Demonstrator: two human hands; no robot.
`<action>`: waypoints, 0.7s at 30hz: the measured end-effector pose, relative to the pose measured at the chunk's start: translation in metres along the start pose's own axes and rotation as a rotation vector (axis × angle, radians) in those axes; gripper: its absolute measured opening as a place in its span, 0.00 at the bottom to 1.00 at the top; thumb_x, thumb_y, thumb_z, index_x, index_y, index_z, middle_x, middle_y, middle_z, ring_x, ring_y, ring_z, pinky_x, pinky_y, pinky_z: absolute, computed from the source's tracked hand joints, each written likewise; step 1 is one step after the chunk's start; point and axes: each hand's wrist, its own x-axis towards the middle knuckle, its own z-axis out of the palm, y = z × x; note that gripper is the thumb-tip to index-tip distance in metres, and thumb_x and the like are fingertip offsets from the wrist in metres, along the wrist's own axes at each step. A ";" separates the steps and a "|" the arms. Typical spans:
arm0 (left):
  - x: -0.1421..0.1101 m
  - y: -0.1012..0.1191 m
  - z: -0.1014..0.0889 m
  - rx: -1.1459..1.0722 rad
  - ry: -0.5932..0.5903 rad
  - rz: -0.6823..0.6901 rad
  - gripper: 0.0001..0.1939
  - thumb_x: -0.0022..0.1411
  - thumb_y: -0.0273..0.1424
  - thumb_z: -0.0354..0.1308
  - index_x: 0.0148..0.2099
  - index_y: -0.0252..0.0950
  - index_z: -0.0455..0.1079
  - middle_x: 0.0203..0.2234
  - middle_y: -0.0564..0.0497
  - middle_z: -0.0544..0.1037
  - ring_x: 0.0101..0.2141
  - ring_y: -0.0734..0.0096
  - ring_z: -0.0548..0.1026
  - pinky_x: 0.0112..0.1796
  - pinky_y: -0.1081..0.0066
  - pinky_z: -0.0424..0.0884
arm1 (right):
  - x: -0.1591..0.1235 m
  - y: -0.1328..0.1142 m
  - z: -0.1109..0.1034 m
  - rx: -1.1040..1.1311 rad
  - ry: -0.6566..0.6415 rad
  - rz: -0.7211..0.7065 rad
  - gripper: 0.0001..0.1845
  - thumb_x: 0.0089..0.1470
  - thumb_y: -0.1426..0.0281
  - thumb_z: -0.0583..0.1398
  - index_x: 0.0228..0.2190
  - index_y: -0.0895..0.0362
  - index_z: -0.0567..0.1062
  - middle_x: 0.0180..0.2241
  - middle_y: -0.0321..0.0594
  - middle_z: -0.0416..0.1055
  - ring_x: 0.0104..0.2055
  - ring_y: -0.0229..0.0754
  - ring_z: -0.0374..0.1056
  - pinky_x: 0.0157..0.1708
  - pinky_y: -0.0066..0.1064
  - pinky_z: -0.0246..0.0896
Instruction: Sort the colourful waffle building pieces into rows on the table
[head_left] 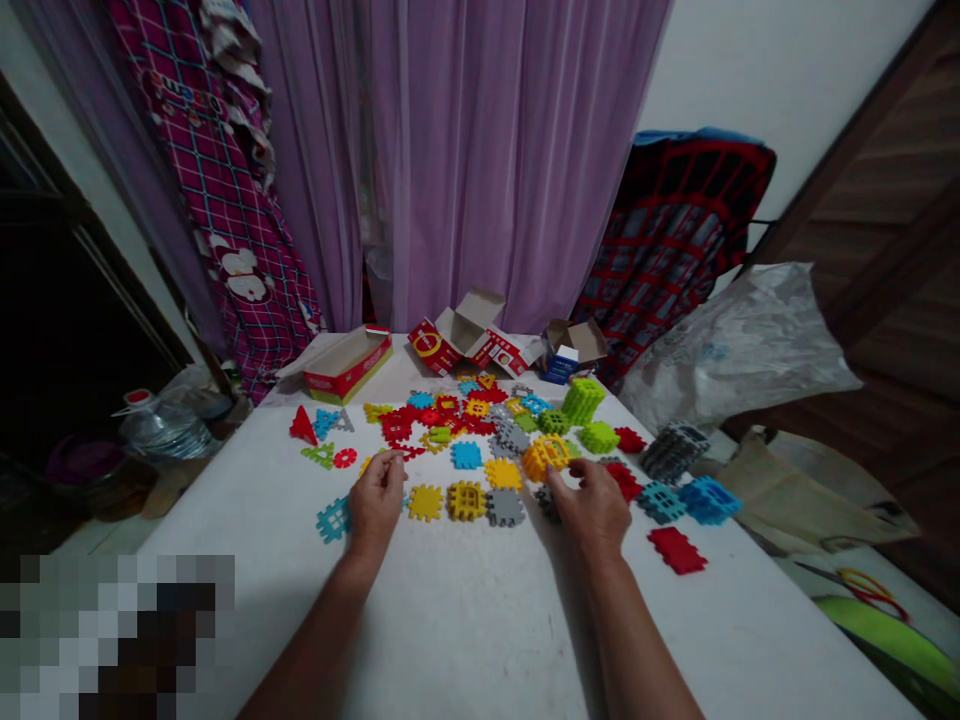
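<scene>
Grip pinched, fingertips together: the left hand (377,505) hangs over scattered plastic waffle blocks (465,455) on a white worktop (465,620), its fingers hiding whether it holds a piece. The right hand (592,510) has its grip open, fingers spread, the fingertips just beside an orange-yellow lattice block (546,458). A grey notched block (547,505) lies part-hidden behind that hand. The square, gridded pieces with notched edges spread across the worktop in red, blue, lime and mustard, with a chunky lime stack (583,400) and a grey stack (673,452) toward the right. Beyond them sit opened red-and-white cardboard cartons (457,340) marked with a round yellow logo, their writing too small to read. A pixelated patch (112,640) covers the lower left corner.
</scene>
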 end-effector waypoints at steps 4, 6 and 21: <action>-0.002 -0.009 -0.001 0.062 0.019 0.031 0.15 0.61 0.42 0.52 0.44 0.41 0.73 0.27 0.51 0.80 0.32 0.65 0.78 0.32 0.71 0.68 | -0.002 0.003 0.010 -0.054 -0.059 -0.011 0.19 0.47 0.52 0.63 0.31 0.56 0.77 0.32 0.43 0.76 0.36 0.49 0.70 0.28 0.32 0.52; -0.002 -0.012 0.001 0.065 0.021 0.035 0.16 0.61 0.42 0.52 0.45 0.41 0.73 0.27 0.51 0.80 0.32 0.65 0.79 0.32 0.72 0.69 | -0.001 0.005 0.012 -0.073 -0.078 0.001 0.19 0.47 0.53 0.63 0.32 0.56 0.77 0.33 0.43 0.76 0.37 0.49 0.70 0.28 0.32 0.52; 0.002 -0.023 0.005 0.060 0.029 0.052 0.21 0.61 0.45 0.50 0.47 0.37 0.73 0.25 0.51 0.79 0.26 0.68 0.78 0.26 0.73 0.71 | -0.002 -0.015 -0.002 -0.251 -0.223 0.057 0.18 0.54 0.54 0.61 0.37 0.55 0.77 0.39 0.41 0.76 0.43 0.47 0.71 0.31 0.32 0.54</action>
